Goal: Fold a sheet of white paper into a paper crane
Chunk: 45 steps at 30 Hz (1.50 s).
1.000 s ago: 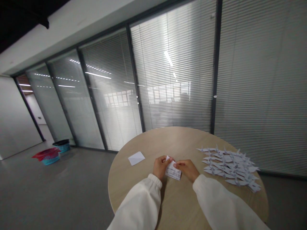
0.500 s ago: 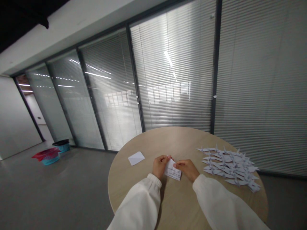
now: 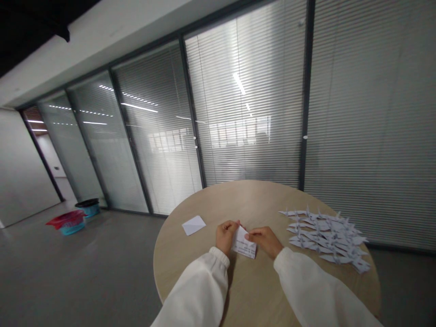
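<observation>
A folded piece of white paper [image 3: 245, 247] with printed text is held between both hands over the round table. My left hand [image 3: 225, 237] is closed on its left side, thumb near the top corner. My right hand [image 3: 266, 240] pinches its right upper edge between thumb and fingers. To the left lies a small white paper stack or sheet [image 3: 194, 225] with a diagonal fold line. On the right side of the table, several folded paper cranes [image 3: 320, 231] sit packed together in rows.
The round wooden table [image 3: 252, 195] stands close to a glass partition with blinds [image 3: 248, 154]. On the grey floor to the left are a bin with a red bag [image 3: 68, 221] and a blue bin with a black liner [image 3: 89, 208].
The paper between my hands has shifted and turned slightly, its lower edge a little further left. My left hand has moved slightly left; the rest looks the same.
</observation>
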Motion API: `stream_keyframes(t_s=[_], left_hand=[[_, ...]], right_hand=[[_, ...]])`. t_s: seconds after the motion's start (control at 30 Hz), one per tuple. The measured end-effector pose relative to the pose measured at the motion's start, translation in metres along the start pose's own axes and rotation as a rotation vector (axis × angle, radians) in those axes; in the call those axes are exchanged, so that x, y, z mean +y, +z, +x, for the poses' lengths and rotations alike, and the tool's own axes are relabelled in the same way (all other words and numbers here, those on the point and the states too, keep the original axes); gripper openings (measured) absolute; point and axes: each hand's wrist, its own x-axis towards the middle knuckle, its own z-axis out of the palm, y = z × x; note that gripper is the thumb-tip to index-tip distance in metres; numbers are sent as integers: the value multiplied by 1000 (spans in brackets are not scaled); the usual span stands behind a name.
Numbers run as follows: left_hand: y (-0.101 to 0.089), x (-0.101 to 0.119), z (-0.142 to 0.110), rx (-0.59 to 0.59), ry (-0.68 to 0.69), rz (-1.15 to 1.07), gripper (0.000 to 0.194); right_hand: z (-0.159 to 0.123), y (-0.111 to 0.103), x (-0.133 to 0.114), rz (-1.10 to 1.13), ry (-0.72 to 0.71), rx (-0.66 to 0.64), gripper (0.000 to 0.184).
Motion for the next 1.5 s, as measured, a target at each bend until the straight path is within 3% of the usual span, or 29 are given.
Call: stream_keyframes(t_s=[0.37, 0.53, 0.8, 1.27, 1.5], left_hand=[[-6, -12, 8, 126, 20, 211, 38], [-5, -16, 10, 11, -65, 119, 42], [-2, -16, 8, -119, -51, 49, 34], [1, -9, 2, -71, -6, 71, 31], [0, -12, 5, -97, 27, 100, 31]], right_hand=[[-1, 3, 1, -2, -8, -31, 31], [0, 0, 3, -9, 37, 2, 30], [-1, -2, 1, 22, 79, 50, 32], [-1, 3, 2, 15, 92, 50, 35], [1, -1, 5, 37, 37, -36, 42]])
